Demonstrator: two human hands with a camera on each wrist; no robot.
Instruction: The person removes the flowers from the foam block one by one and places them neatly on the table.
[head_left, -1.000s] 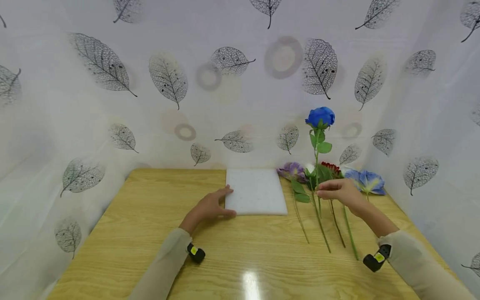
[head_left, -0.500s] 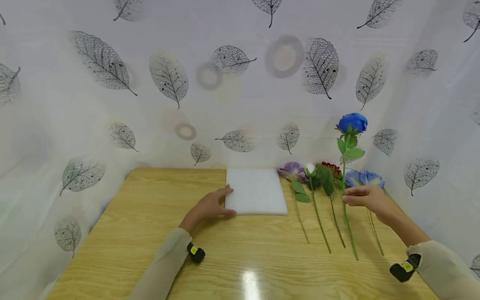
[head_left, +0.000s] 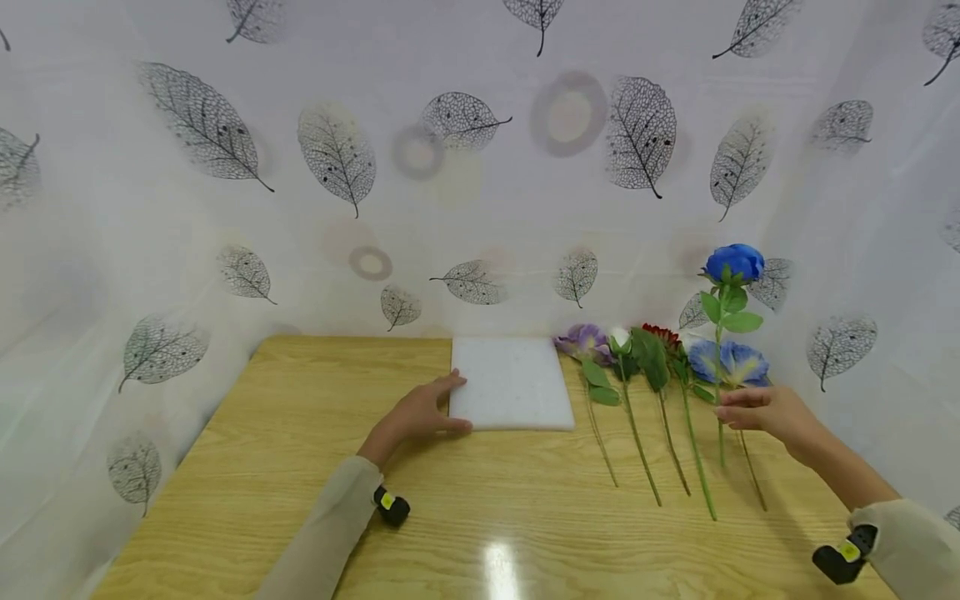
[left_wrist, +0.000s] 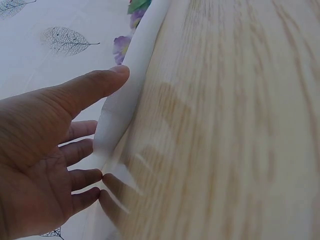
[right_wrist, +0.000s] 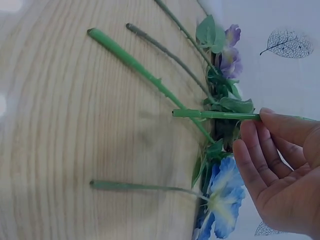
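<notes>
My right hand (head_left: pixel 780 421) pinches the green stem (right_wrist: pixel 220 115) of an artificial blue rose (head_left: pixel 733 263) between thumb and fingers. The rose stands upright above the right side of the table, its stem end off the surface in the right wrist view. Behind its stem lies a pale blue flower (head_left: pixel 738 364). My left hand (head_left: pixel 420 410) touches the left side of a flat white foam sheet (head_left: pixel 513 383). Its thumb lies along the near edge in the left wrist view, with the fingers extended beside the corner.
Several flowers lie side by side on the wooden table (head_left: pixel 337 367), right of the sheet: a purple flower (head_left: pixel 588 343), a white bud (head_left: pixel 620 342) and a red flower (head_left: pixel 662 337) among them. Their stems point toward the near side. A leaf-print curtain (head_left: pixel 480 208) hangs behind.
My right hand has carried the blue rose rightward and lower, from above the white bud to in front of the pale blue flower. The left hand and the foam sheet have stayed put.
</notes>
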